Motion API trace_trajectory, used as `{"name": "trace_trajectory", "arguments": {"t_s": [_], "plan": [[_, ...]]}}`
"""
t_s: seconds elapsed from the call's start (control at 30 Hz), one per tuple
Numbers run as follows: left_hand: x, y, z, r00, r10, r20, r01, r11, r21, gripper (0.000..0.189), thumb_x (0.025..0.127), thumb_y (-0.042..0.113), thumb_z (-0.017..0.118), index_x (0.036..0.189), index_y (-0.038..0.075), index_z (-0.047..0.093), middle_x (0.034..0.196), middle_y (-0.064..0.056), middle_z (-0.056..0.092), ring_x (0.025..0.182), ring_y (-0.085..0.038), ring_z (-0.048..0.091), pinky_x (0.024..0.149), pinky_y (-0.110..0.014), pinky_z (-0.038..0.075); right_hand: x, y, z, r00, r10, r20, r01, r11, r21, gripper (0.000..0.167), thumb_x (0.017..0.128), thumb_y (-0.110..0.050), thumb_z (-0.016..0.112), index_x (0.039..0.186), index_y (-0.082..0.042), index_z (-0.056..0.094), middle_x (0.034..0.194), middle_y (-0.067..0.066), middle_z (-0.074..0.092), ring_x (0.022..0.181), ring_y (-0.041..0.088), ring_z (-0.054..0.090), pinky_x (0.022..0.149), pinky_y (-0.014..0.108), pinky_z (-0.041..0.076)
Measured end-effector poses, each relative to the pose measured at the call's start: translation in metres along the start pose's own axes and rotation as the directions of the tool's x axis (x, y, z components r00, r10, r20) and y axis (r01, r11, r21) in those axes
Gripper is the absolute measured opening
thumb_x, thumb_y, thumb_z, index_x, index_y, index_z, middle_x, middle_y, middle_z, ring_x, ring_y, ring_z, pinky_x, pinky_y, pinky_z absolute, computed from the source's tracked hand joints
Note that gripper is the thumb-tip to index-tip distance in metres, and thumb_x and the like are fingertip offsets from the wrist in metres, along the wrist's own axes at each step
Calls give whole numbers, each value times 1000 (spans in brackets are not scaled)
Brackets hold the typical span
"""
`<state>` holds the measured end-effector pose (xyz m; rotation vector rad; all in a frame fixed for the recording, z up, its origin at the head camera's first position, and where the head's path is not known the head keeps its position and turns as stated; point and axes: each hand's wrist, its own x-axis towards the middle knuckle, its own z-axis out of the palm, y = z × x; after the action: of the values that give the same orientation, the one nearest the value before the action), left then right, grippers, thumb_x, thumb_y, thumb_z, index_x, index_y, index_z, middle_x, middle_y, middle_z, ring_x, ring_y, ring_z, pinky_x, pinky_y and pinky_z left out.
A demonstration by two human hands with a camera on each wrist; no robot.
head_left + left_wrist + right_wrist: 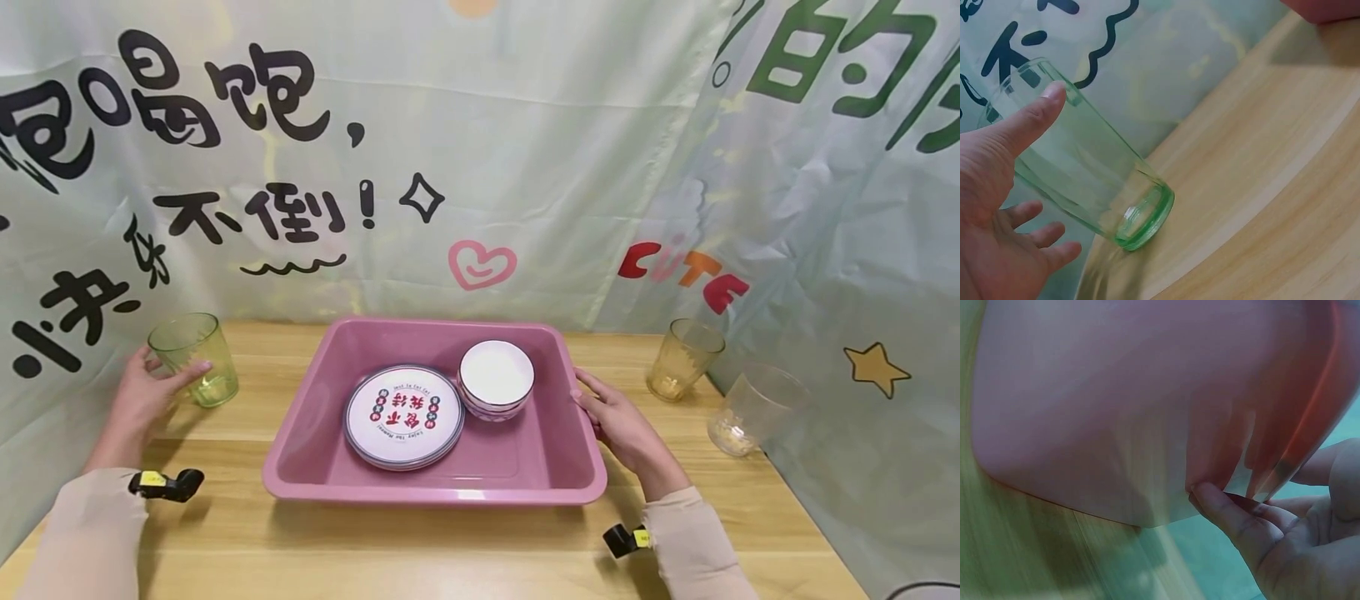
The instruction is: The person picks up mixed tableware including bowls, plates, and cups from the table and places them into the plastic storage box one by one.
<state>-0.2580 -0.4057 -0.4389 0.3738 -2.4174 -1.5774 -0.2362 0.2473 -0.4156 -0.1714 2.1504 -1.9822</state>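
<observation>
On the left, a green glass point(197, 362) stands on the table. My left hand point(156, 385) is at its side, the thumb point(1035, 119) lying along the glass wall. The other visible fingers are spread loosely below and apart from the glass in the left wrist view. At the other side, my right hand point(618, 425) grips the right rim of a pink plastic basin point(438, 490), with fingertips point(1213, 497) against its outer wall. Inside the basin sit a stack of printed plates point(405, 417) and, behind to the right, stacked white bowls point(497, 375).
At the right stand an amber glass point(684, 360) and a clear glass point(750, 412), close to the table's right edge. A printed cloth point(555, 167) hangs behind and beside the wooden table point(360, 550).
</observation>
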Motion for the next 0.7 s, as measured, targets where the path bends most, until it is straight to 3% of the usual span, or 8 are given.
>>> {"name": "trace_trajectory", "arguments": {"t_s": [0.23, 0.7], "plan": [[5, -2, 5, 999, 39, 10, -39, 999, -7, 104, 88, 41, 72, 158, 11, 1, 158, -30, 3, 140, -52, 10, 111, -66, 13, -1, 0, 0, 1000, -3, 4, 3, 1000, 6, 58, 104, -22, 50, 155, -8, 27, 66, -5, 42, 69, 7, 53, 67, 26, 52], [7, -3, 9, 999, 45, 20, -46, 998, 35, 106, 89, 46, 69, 157, 9, -5, 154, -35, 12, 135, -57, 18, 106, -68, 21, 0, 0, 1, 1000, -2, 3, 2, 1000, 17, 57, 104, -22, 49, 155, -8, 26, 66, -5, 42, 69, 6, 52, 66, 25, 51]]}}
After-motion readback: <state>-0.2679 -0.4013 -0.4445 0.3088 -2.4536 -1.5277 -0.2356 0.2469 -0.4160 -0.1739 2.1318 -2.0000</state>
